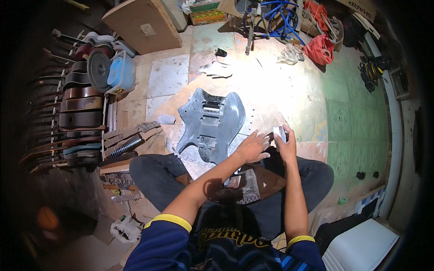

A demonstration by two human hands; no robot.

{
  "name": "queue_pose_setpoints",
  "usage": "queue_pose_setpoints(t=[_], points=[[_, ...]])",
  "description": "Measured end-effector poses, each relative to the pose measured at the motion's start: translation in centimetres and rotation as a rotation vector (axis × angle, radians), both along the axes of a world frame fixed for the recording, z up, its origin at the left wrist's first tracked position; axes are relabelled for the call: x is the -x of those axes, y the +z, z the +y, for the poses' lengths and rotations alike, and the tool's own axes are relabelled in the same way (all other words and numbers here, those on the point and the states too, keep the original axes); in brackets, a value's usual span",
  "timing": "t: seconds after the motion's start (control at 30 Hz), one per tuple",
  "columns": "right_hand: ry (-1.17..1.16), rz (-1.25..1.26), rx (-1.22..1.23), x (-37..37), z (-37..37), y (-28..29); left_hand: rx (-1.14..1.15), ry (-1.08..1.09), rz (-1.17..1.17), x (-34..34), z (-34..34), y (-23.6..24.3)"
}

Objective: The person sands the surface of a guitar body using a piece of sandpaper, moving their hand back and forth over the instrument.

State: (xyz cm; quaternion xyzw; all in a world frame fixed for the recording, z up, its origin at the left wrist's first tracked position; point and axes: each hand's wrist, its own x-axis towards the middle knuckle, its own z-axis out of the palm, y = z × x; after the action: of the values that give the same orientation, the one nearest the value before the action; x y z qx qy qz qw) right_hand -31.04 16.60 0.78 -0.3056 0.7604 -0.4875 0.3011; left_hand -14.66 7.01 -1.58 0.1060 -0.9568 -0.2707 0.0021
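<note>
A grey electric-guitar body with cut-out cavities lies flat on a board on the floor before my crossed legs. My left hand is just beyond its lower right side, fingers spread, with nothing visible in it. Beside it, my right hand grips a small white block, held upright between thumb and fingers. A dark brown object with a patterned piece lies in my lap below both hands; its form is partly hidden by my arms.
Racked guitars line the left, beside a plastic bin, loose necks and scraps. A cardboard panel, blue hose and red bags lie at the back. Black-and-yellow tools and a white panel are right.
</note>
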Motion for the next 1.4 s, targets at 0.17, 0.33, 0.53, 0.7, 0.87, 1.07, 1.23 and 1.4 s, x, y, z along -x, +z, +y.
queue_pose_setpoints(t=[0.17,0.33,0.53,0.7,0.87,1.07,1.23,1.4], points=[[-0.026,-0.147,-0.05,0.5,0.5,0.2,0.279,0.682,-0.061,-3.5,-2.4,0.5],[-0.001,0.026,-0.018,0.2,0.6,-0.6,0.137,1.054,-0.205,-6.7,-3.6,1.9],[0.046,0.011,-0.044,-0.6,0.5,-1.2,0.154,0.916,-0.173,-8.1,-4.4,1.5],[0.101,0.135,0.034,-0.5,0.9,-2.4,0.069,0.698,-0.11,-9.4,-4.9,1.8],[0.063,0.102,0.059,-1.6,0.2,-2.3,0.07,0.503,-0.104,-11.5,-5.2,2.4],[0.022,0.126,0.055,-4.0,-2.2,-1.3,0.09,0.665,0.01,-10.4,-5.5,1.6],[0.09,0.295,0.039,-6.8,-3.3,-0.7,0.221,0.841,0.156,-7.7,-10.4,-0.1],[0.069,0.34,0.045,-8.3,-2.1,-2.7,0.352,0.979,0.017,-5.7,-12.7,-0.7]])
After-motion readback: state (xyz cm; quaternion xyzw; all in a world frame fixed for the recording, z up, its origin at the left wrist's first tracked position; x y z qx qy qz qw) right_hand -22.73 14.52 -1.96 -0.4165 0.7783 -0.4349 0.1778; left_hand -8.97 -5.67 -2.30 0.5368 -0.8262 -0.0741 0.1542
